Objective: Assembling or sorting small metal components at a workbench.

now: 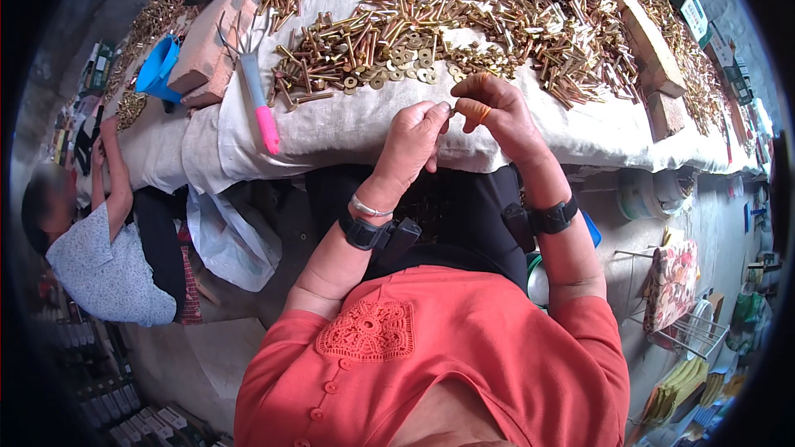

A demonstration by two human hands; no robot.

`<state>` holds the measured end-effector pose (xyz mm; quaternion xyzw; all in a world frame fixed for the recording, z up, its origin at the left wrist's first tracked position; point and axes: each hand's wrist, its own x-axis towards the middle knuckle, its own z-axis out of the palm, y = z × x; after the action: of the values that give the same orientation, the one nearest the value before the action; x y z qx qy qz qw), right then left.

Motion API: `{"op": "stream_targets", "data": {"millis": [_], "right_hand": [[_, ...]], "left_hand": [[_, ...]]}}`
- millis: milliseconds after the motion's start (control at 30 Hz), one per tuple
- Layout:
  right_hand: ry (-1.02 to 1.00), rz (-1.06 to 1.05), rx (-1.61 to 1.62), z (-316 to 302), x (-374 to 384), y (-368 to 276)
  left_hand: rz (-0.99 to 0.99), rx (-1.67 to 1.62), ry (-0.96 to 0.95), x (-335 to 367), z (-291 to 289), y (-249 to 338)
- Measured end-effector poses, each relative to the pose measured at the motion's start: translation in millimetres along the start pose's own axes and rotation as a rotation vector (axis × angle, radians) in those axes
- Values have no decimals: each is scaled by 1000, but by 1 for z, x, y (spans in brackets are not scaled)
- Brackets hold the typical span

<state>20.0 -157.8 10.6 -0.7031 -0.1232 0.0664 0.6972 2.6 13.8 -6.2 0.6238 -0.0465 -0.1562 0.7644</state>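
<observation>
My left hand (411, 139) and my right hand (503, 116) meet over the near edge of the cloth-covered table (339, 136). Thumb and fingers of my left hand are pinched around a tiny dark piece, mostly hidden, whose kind I cannot make out. My right fingertips come together at the same spot, with an orange band around one finger; whether they grip the piece is hidden. Just beyond the hands lie flat brass-coloured washers (400, 62). A broad heap of golden bolts (356, 37) spreads behind and around them.
A small hand rake (252, 87) with a pink-ended handle lies at the left, beside stacked bricks (203, 62) and a blue cup (157, 70). On the right, a wooden bar (650, 37) borders the heap. Another person (108, 257) sits at the far left; a white plastic bag (228, 240) hangs below the table.
</observation>
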Motion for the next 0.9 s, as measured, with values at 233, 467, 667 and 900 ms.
{"op": "stream_targets", "data": {"millis": [233,467,667,900], "right_hand": [[41,95,-21,6,9,7],[-9,-108,43,6,3,5],[-45,26,-237,-6,3,6],[-62,-1,-138,-3,-5,-1]], "left_hand": [[64,106,17,5,-2,-4],[-5,-85,16,6,-8,-6],[4,-86,8,-1,0,-2],[34,-55,-18,-7,1,0]]}}
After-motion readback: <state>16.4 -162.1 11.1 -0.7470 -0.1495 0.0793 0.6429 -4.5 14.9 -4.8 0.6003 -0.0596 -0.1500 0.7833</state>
